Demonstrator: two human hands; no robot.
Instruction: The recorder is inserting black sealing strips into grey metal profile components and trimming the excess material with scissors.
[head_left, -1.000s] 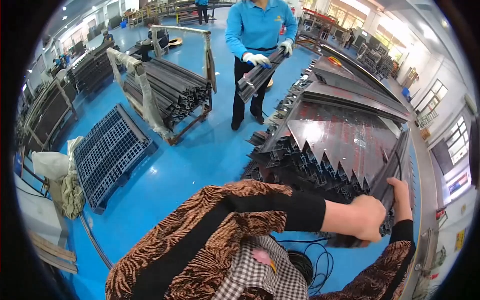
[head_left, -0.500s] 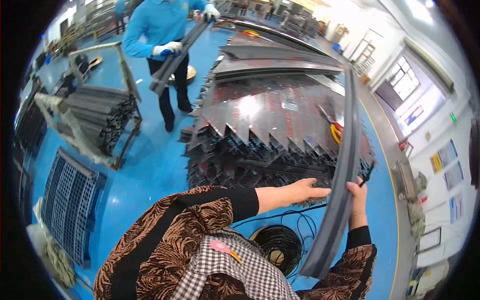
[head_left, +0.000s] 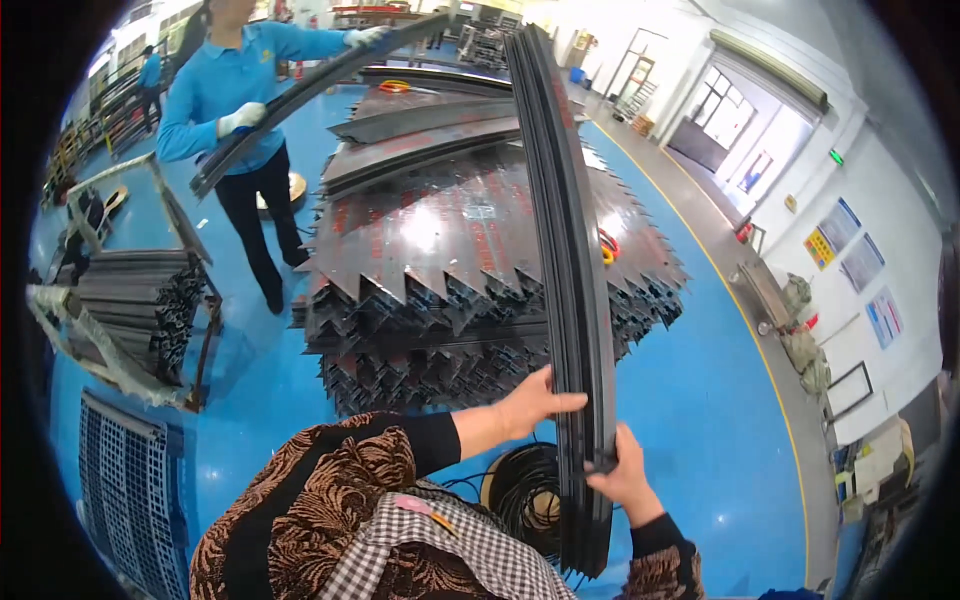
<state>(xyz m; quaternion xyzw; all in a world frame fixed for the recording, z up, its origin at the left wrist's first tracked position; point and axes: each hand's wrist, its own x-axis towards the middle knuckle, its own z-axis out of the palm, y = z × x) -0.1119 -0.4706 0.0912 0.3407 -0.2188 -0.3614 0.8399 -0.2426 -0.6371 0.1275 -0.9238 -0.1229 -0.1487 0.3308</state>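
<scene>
Left of the stack (head_left: 430, 235) of dark, saw-edged pieces stands a co-worker (head_left: 200, 100) in blue, head cut off by the frame, holding a dark strip. On the stack's near side, the left hand (head_left: 535, 405) curls partly closed around the left edge of the long ridged profiles (head_left: 570, 230), thumb on top and other fingers hidden; these profiles rise across the stack's right part, covering some of the black coil (head_left: 520, 510) and the red-yellow handles (head_left: 608, 247). Right of them, the right hand (head_left: 625, 470) grips their other edge, its fingertips hard to make out.
</scene>
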